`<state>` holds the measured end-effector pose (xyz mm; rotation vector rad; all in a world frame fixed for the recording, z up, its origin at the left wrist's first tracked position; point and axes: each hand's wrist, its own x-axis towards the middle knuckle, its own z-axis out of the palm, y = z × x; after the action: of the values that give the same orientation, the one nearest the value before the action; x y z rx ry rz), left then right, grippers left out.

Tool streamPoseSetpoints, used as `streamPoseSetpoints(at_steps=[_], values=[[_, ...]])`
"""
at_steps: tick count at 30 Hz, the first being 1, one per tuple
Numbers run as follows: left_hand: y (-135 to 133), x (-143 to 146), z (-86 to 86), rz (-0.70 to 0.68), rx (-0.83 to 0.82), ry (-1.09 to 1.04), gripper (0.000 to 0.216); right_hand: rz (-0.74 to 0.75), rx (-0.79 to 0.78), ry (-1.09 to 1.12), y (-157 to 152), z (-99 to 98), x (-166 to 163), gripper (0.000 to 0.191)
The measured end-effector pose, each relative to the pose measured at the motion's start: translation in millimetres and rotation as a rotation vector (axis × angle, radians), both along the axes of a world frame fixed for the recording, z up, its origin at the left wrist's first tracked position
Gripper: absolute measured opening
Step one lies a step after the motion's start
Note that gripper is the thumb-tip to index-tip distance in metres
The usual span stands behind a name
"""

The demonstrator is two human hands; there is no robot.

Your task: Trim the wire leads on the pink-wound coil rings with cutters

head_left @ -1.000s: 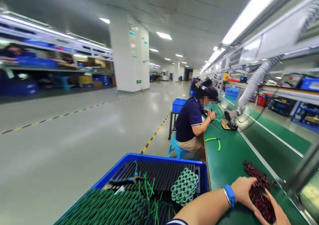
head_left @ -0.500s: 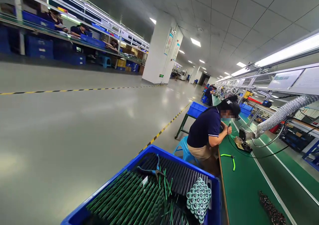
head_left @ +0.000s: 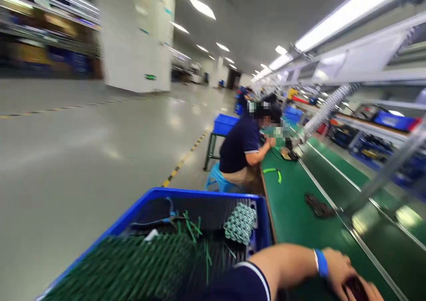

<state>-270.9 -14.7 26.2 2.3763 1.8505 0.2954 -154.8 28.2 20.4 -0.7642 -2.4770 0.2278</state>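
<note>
My left hand point(head_left: 337, 270), with a blue wristband point(head_left: 321, 263) at the wrist, reaches over the green bench at the lower right. Its fingers curl against a dark reddish object point(head_left: 356, 287), too blurred to name. More skin beyond that object at the bottom edge appears to be part of my right hand point(head_left: 372, 291), mostly cut off. Left of my forearm stands a blue bin point(head_left: 149, 194) with rows of dark green sticks point(head_left: 126, 265), blue-handled pliers point(head_left: 171, 216) and a block of silvery round parts point(head_left: 240, 223).
On the green bench point(head_left: 286, 207) lie a dark cluster of small parts point(head_left: 317, 204) and green-handled pliers point(head_left: 273, 173). A co-worker point(head_left: 241, 148) sits farther along, near a ribbed exhaust hose point(head_left: 328, 108). A metal post point(head_left: 389, 172) slants across the right side.
The view has swung to the right, and the scene has shifted left. My left arm and hand have come into view at the lower right, with the dark reddish object.
</note>
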Motion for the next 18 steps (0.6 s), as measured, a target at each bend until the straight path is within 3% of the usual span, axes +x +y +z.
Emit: streamPoseSetpoints(at_steps=[3,6,9,12,18], values=[[7.1,19.6,4.4,-0.076,0.052,0.007,0.054,0.019,0.03,-0.068,6.5,-12.8,60.1,0.043],[29.1,27.3,-6.0,-0.157,0.072,-0.045,0.055,-0.039,0.002,-0.105,20.2,-23.4,94.4,0.047],[41.9,33.9,-20.2,-0.194,0.092,-0.084,0.065,-0.044,-0.023,-0.116,37.8,-32.1,113.0,0.065],[37.0,36.3,-26.4,-0.199,0.108,-0.104,0.069,-0.002,-0.036,-0.117,44.4,-35.7,124.4,0.081],[27.2,36.8,-25.0,-0.173,0.11,-0.079,0.059,0.031,-0.04,-0.13,43.5,-35.7,130.8,0.067]])
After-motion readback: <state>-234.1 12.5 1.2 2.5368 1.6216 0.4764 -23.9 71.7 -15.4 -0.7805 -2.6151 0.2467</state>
